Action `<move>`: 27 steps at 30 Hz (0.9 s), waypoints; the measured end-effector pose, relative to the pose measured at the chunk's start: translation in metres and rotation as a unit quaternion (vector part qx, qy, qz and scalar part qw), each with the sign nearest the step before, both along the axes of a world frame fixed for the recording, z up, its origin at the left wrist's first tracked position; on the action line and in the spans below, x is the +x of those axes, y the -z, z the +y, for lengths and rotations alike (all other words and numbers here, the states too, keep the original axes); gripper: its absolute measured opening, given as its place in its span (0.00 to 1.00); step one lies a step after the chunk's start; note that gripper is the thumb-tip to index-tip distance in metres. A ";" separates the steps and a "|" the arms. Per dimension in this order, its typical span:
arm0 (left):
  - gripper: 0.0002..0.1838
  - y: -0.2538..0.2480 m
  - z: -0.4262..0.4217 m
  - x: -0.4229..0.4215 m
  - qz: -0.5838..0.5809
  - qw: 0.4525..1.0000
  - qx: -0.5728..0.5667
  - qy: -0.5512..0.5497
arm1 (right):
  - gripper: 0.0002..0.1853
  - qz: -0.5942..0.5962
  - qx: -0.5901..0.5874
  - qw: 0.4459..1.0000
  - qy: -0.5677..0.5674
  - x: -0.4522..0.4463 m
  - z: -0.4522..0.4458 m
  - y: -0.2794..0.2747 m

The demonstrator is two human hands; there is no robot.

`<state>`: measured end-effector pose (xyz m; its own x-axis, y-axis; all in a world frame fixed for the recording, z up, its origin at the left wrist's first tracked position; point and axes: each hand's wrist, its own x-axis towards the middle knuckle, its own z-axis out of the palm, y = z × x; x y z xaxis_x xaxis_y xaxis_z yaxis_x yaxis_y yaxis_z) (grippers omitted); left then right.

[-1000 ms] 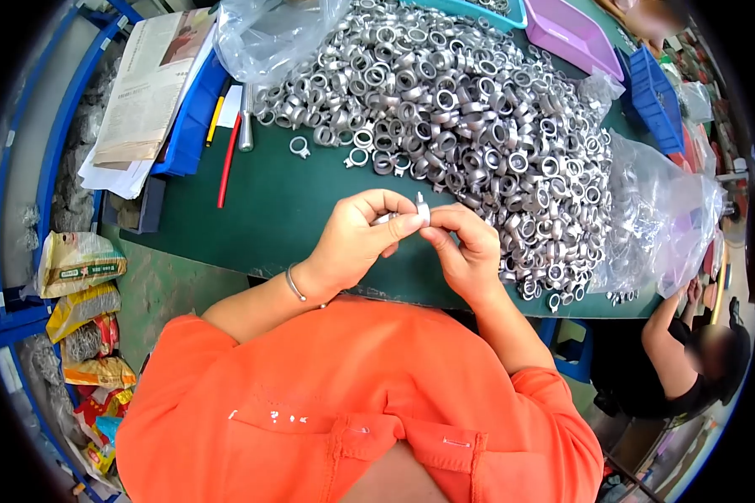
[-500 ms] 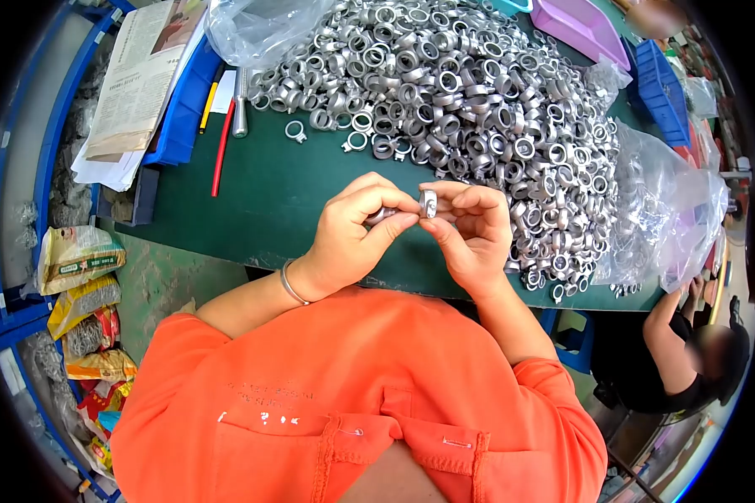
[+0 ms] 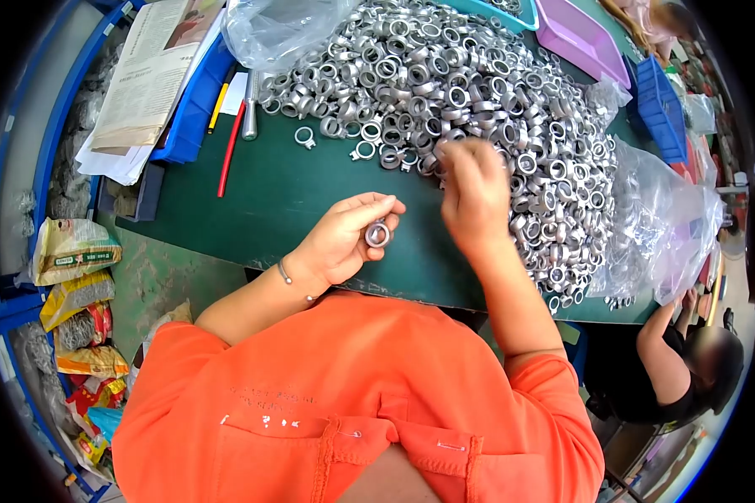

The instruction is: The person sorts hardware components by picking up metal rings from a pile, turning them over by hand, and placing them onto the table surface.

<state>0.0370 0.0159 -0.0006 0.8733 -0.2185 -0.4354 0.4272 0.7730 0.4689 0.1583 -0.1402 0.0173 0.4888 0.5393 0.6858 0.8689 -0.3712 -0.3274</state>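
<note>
My left hand [image 3: 340, 239] is closed on a metal ring [image 3: 377, 235], a small silver clamp-like collar, above the near part of the green table. The ring's round opening faces me. My right hand [image 3: 476, 189] reaches over the near edge of a big pile of metal rings [image 3: 478, 92]. Motion smears its fingers, so I cannot make out whether they grip anything. A few loose rings, one of them a single ring [image 3: 305, 137], lie on the table left of the pile.
On the green table [image 3: 268, 201] lie a red pencil [image 3: 231, 149], a yellow pencil [image 3: 218, 107] and a metal-handled tool [image 3: 250, 117]. Newspapers [image 3: 138, 92] rest on a blue bin [image 3: 195, 105]. Plastic bags [image 3: 658, 218] flank the pile. A co-worker [image 3: 658, 360] sits at right.
My right hand has left my left hand and moved up to the pile. My left hand has turned and dropped slightly left, with a ring now showing in its fingers.
</note>
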 end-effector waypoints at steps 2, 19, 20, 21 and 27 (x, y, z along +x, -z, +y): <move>0.09 -0.002 -0.003 0.000 0.023 1.000 0.012 -0.011 | 0.14 -0.030 -0.130 0.983 0.124 0.014 0.002 -0.008; 0.06 -0.017 -0.016 0.003 -0.090 0.970 0.212 -0.080 | 0.10 0.242 0.062 0.959 -0.132 -0.040 -0.014 -0.001; 0.05 -0.017 -0.016 0.002 -0.115 0.952 0.272 -0.085 | 0.10 0.244 0.062 0.959 -0.132 -0.041 -0.015 0.000; 0.05 -0.018 -0.017 0.001 -0.113 0.952 0.271 -0.084 | 0.10 0.311 0.103 0.933 -0.149 -0.042 -0.015 0.003; 0.04 -0.014 -0.020 -0.002 -0.294 0.800 0.509 -0.121 | 0.10 0.628 0.222 0.731 -0.149 -0.040 -0.022 0.007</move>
<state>0.0346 -0.0041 0.0135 0.9558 0.1931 0.2217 -0.2034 -0.1105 0.9728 0.1178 -0.1618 0.0100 0.7901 0.6097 -0.0625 -0.1991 0.1589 -0.9670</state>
